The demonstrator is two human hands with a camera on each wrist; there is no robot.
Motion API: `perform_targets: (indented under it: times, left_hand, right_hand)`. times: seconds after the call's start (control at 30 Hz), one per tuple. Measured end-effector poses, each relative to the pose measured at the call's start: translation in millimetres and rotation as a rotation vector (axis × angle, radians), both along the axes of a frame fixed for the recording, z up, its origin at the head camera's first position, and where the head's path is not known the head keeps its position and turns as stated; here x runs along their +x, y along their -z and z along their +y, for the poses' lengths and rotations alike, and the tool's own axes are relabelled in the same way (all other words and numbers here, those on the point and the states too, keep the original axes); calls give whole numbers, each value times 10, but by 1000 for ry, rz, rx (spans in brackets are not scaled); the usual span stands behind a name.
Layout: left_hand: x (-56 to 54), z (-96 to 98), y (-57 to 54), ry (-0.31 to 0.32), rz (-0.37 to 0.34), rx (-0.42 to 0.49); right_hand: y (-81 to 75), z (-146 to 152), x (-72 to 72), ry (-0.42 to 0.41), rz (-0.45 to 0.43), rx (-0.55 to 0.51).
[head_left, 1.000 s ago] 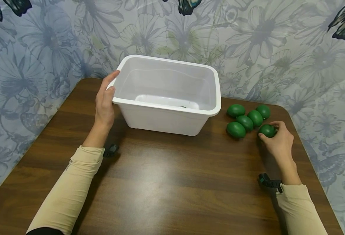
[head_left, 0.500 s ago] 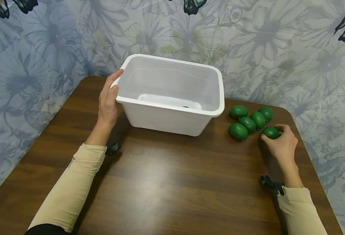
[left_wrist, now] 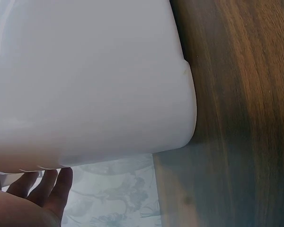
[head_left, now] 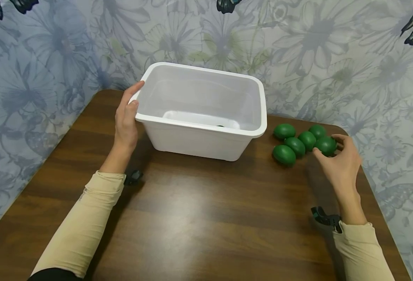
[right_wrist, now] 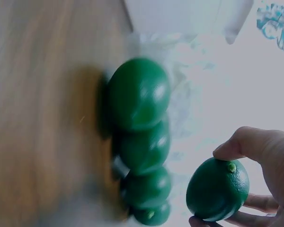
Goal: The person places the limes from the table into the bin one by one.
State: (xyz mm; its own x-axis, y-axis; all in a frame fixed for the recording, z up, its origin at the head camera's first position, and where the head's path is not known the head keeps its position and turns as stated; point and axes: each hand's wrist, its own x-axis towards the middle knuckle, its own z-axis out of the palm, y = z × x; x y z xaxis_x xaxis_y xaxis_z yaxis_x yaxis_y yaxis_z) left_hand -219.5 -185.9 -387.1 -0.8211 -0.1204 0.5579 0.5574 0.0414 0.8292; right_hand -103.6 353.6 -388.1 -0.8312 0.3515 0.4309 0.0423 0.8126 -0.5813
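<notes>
At the table's right end my right hand [head_left: 345, 164] pinches a dark green lime [head_left: 326, 146] between thumb and fingers. In the right wrist view this lime [right_wrist: 217, 190], with a pale stem nub, hangs apart from the row of other limes [right_wrist: 139, 94] on the wood. Several limes [head_left: 284, 155] lie clustered just left of that hand. My left hand [head_left: 125, 123] grips the left rim of a deep white plastic tub [head_left: 192, 141], thumb on the near side. The left wrist view shows curled fingers [left_wrist: 60, 191] behind the tub's wall [left_wrist: 94, 85].
Both the tub and the limes stand on a brown wooden table [head_left: 178, 218], towards its far edge. A floral-patterned wall [head_left: 315, 50] rises behind. Inside the tub a small green patch [head_left: 220, 126] shows above the near rim; the rest of its near floor is hidden.
My right hand has lifted its lime from the table and moved slightly up and away. My left hand keeps its hold on the tub, which stays in place.
</notes>
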Motion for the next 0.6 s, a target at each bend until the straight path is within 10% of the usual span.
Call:
perform_targets:
  times: [0.6]
  left_hand:
    - [-9,-11,-6,-3,7,4]
  right_hand:
    - [-514,-684,-74,-188,177,-12]
